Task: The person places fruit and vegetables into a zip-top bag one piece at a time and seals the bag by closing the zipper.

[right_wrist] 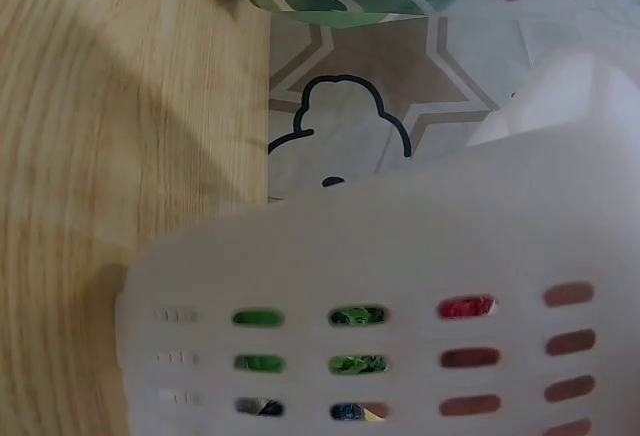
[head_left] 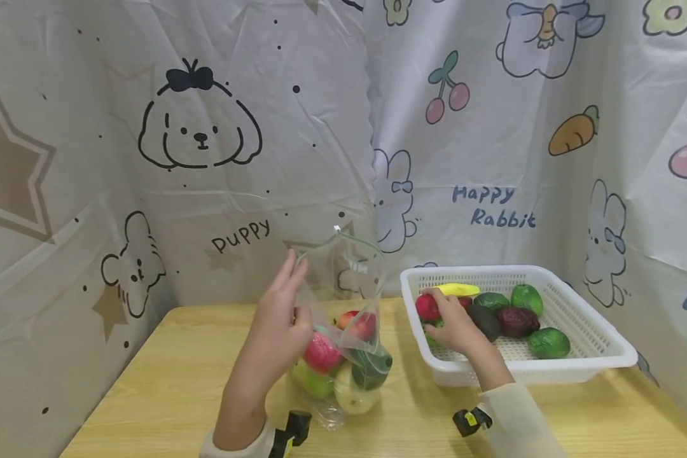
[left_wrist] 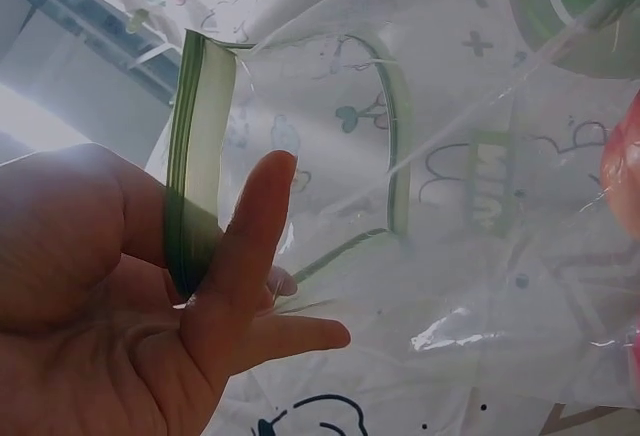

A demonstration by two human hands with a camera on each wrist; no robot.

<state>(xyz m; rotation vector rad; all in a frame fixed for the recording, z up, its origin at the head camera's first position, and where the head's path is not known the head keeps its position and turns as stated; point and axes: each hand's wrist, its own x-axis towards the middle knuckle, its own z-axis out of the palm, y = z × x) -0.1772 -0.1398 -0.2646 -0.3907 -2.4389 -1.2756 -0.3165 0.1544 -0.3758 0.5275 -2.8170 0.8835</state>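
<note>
In the head view my left hand [head_left: 279,315] holds up the mouth of a clear zip bag [head_left: 320,270]. The left wrist view shows its green zip strip [left_wrist: 190,176] between the thumb and fingers, and the mouth gaping. Inside the bag lie several fruits, among them a pink-red one [head_left: 322,353], a red-yellow one [head_left: 357,324], a pale yellow one [head_left: 355,393] and a dark green one [head_left: 372,369]. My right hand [head_left: 455,324] reaches into the white basket [head_left: 601,337], thumb and fingers around a red round fruit [head_left: 427,308] at its left side.
Also in the basket are a yellow banana [head_left: 458,290], a dark purple fruit [head_left: 518,322], a blackish avocado [head_left: 483,322] and several green fruits [head_left: 549,343]. The basket's slotted wall [right_wrist: 400,256] hides the right hand's work in the right wrist view. Printed curtains [head_left: 298,146] border the wooden table [head_left: 189,375].
</note>
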